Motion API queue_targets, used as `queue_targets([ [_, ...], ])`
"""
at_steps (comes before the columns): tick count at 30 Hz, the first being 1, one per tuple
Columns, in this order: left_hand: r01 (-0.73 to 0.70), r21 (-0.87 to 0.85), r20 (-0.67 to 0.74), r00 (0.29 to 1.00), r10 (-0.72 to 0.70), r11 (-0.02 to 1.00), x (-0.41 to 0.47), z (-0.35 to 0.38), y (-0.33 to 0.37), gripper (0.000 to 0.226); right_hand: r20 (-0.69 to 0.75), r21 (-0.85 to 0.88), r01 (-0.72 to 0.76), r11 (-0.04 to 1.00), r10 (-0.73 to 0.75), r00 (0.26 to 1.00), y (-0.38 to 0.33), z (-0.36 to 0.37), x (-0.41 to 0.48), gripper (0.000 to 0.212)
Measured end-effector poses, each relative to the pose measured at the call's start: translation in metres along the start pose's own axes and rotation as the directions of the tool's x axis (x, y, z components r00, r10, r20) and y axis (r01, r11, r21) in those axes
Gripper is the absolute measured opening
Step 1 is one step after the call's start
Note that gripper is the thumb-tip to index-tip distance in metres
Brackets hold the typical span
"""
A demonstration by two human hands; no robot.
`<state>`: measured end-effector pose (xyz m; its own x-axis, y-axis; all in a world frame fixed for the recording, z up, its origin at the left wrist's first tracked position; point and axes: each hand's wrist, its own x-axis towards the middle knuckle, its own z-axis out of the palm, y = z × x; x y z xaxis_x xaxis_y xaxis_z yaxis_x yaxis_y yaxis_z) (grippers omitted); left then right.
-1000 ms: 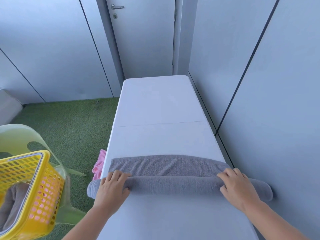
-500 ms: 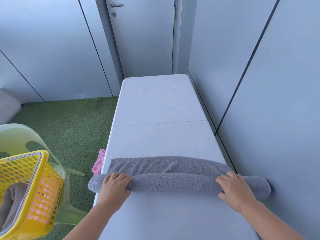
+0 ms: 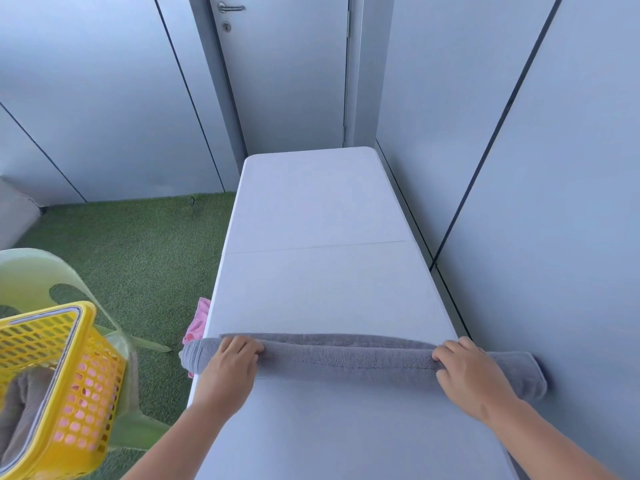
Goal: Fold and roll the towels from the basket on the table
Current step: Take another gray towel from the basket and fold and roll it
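Fuzzy grey cloth towel [image 3: 346, 358] on smooth matt white table [image 3: 322, 289]

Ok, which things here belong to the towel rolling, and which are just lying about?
In the job: grey towel roll, gripped by left hand and right hand; white table; yellow basket holding another grey towel.
Lying about: pink cloth beside the table, green chair, door.

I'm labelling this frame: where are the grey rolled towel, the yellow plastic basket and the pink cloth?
grey rolled towel [image 3: 346, 358], head view, middle of the roll.
yellow plastic basket [image 3: 97, 386], head view, its perforated side wall.
pink cloth [image 3: 198, 323], head view, its visible upper fold.
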<state>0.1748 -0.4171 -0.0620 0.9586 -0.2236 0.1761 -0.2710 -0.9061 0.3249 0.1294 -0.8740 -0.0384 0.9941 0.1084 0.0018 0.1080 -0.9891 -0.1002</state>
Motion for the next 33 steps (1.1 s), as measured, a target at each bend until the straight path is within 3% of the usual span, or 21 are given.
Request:
queue_targets([
  [5, -0.028, 0.193, 0.226, 0.974, -0.017, 0.981, -0.002, -0.001, 0.002, 0.067, 0.143, -0.085, 0.040, 0.996, -0.027, 0.989, 0.002, 0.010, -0.003, 0.035],
  [9, -0.033, 0.236, 0.210, 0.978, -0.018, 0.971, 0.007, 0.000, -0.001, 0.042, 0.165, -0.097, 0.020, 0.995, -0.003, 0.986, -0.001, 0.007, 0.006, 0.020],
  [11, -0.081, 0.267, 0.211, 0.977, 0.024, 0.960, 0.008, -0.004, -0.001, 0.028, 0.274, -0.096, 0.034, 0.995, -0.007, 0.962, -0.001, 0.001, 0.012, 0.018],
  [13, -0.104, 0.267, 0.225, 0.973, 0.043, 0.958, 0.007, -0.008, -0.002, 0.030, 0.366, -0.053, -0.002, 0.999, 0.021, 0.930, 0.000, -0.005, 0.017, 0.028],
  [15, -0.093, 0.246, 0.221, 0.974, 0.037, 0.965, 0.007, -0.010, -0.004, 0.034, 0.355, -0.038, -0.020, 0.999, 0.033, 0.934, 0.001, -0.010, 0.021, 0.031],
  [19, -0.006, 0.189, 0.089, 0.996, -0.011, 0.982, 0.010, -0.008, -0.006, 0.040, 0.155, 0.003, -0.080, 0.997, 0.079, 0.985, 0.007, -0.009, 0.023, 0.036],
  [21, 0.020, 0.140, 0.074, 0.997, -0.030, 0.990, 0.010, -0.005, -0.004, 0.045, 0.161, 0.037, -0.085, 0.996, 0.078, 0.984, 0.007, -0.007, 0.022, 0.047],
  [25, -0.035, 0.156, 0.224, 0.975, 0.000, 0.987, 0.005, 0.008, 0.011, 0.075, 0.297, -0.043, -0.015, 0.999, 0.027, 0.954, -0.008, -0.006, 0.025, 0.078],
  [33, -0.142, 0.138, 0.412, 0.908, 0.073, 0.980, 0.032, 0.046, 0.116, 0.079, 0.329, -0.047, 0.144, 0.988, -0.121, 0.937, -0.115, 0.023, 0.065, 0.076],
])
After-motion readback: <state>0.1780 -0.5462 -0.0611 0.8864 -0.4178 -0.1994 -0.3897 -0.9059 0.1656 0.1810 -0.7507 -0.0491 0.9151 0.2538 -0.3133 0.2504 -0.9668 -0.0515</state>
